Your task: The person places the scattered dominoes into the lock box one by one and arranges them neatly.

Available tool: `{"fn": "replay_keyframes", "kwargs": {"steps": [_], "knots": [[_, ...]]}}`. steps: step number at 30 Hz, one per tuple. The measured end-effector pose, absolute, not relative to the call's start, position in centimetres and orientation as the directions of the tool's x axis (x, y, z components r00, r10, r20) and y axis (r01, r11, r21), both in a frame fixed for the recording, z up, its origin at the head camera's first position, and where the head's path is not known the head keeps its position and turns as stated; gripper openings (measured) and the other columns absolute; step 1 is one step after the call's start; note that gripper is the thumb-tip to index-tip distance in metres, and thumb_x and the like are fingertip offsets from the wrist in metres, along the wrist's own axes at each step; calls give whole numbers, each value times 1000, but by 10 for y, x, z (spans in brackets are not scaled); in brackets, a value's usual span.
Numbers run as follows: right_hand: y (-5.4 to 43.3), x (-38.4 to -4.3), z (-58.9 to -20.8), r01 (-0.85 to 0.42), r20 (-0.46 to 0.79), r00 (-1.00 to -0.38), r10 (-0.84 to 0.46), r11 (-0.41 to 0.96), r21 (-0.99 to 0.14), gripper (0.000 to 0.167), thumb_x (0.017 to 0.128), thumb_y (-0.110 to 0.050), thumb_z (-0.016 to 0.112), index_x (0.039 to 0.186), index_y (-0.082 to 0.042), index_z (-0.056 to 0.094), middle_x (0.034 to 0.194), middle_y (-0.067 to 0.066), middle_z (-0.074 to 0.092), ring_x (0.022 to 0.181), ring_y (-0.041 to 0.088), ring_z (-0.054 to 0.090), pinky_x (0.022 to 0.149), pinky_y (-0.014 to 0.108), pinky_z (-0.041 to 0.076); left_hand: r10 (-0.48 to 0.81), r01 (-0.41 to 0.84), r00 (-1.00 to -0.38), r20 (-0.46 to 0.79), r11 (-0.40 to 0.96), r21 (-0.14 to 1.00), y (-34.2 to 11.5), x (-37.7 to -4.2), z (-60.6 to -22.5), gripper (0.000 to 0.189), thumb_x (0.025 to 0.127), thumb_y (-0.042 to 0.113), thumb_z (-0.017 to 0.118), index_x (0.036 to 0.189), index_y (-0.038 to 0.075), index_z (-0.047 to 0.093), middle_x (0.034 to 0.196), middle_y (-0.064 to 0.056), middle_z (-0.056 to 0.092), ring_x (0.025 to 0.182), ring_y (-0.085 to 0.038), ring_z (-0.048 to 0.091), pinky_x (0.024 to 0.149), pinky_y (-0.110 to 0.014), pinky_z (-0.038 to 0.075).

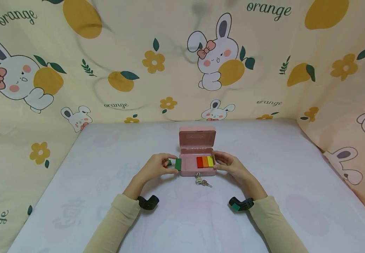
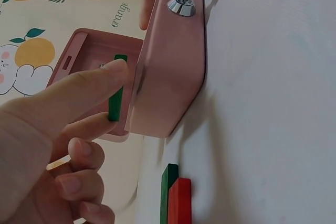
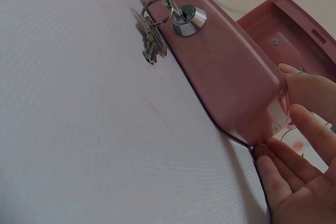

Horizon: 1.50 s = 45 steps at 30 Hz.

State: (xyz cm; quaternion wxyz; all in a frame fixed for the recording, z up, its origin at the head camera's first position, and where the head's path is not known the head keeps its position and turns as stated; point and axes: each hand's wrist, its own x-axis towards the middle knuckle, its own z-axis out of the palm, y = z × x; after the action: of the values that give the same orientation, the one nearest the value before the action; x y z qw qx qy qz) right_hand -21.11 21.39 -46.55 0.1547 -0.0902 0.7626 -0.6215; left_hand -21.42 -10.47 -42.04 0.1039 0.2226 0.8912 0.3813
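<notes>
A green block [image 1: 178,164] is pinched at its ends by the thumb and a finger of the left hand [image 1: 158,164], the nearer one, its long axis running roughly from 12 to 6 o'clock. At 3 o'clock from it lies the open pink box [image 1: 188,162], its far end touched by relaxed fingers of the right hand [image 1: 230,166].

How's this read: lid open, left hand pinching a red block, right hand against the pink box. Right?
Wrong block colour: the left hand pinches a green block, per the left wrist view. The rest stands: lid open, right hand against the pink box.
</notes>
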Motion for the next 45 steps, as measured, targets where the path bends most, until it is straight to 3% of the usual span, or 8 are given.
{"fn": "replay_keyframes", "kwargs": {"steps": [10, 21, 45], "knots": [[214, -211, -467, 48, -123, -936, -329, 228, -973, 64, 90, -13, 66, 146, -5, 38, 153, 18, 38, 144, 36, 36, 109, 29, 38, 471, 326, -882, -7, 622, 711, -97, -218, -418, 47, 77, 24, 81, 119, 9, 67, 65, 4, 39, 63, -9, 35, 61, -21, 29], [214, -209, -466, 65, -114, -930, -350, 150, -987, 67, 88, -11, 68, 147, -2, 36, 154, 21, 34, 144, 38, 31, 99, 10, 42, 493, 371, -870, 30, 613, 698, -88, -220, -414, 49, 76, 25, 81, 119, 7, 67, 65, 4, 37, 61, -9, 33, 57, -20, 27], [213, -209, -466, 56, -106, -931, -350, 150, -987, 67, 88, -13, 68, 146, -2, 36, 154, 21, 35, 144, 38, 31, 98, 8, 42, 494, 381, -869, 46, 606, 698, -76, -224, -416, 51, 75, 28, 82, 118, 7, 67, 71, 0, 42, 68, -11, 39, 60, -20, 30]]}}
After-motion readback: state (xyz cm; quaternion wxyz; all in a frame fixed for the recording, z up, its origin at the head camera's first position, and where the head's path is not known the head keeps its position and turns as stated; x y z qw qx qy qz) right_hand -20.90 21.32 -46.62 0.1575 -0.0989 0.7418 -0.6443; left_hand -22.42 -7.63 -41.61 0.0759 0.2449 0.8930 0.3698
